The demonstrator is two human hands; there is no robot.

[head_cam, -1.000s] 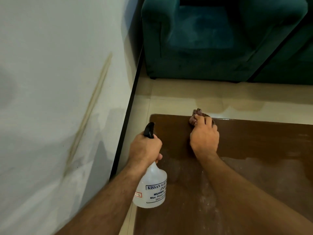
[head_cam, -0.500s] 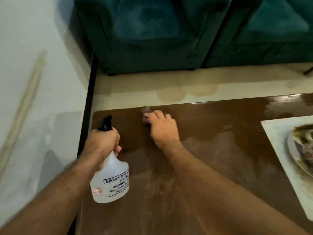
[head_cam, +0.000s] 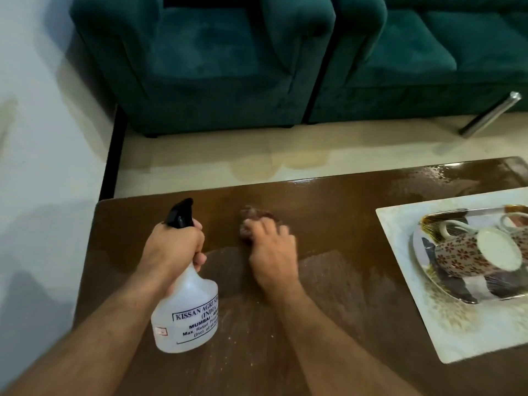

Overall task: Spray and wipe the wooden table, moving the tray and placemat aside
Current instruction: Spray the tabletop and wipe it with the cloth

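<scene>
On wooden table [head_cam: 328, 230], right hand [head_cam: 273, 252] clutching cloth [head_cam: 254, 217], left hand [head_cam: 171, 244] gripping spray bottle [head_cam: 188, 310]

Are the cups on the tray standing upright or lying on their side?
On their side. Both cups lie tipped on the tray, a pale round end facing the camera.

This place is a home, most probably a living room. Two dark green velvet armchairs [head_cam: 205, 61] stand side by side against the far side, on a floor of pale glossy tiles [head_cam: 217, 155] with a black skirting [head_cam: 113, 155] along the white wall [head_cam: 43, 110]. In front of them is a low wooden table [head_cam: 328, 201] like a coffee table. On its right part a pale placemat [head_cam: 400, 252] carries a tray [head_cam: 423, 247] with flowered ceramic cups [head_cam: 457, 255] lying on their sides, as a family uses for tea.
</scene>
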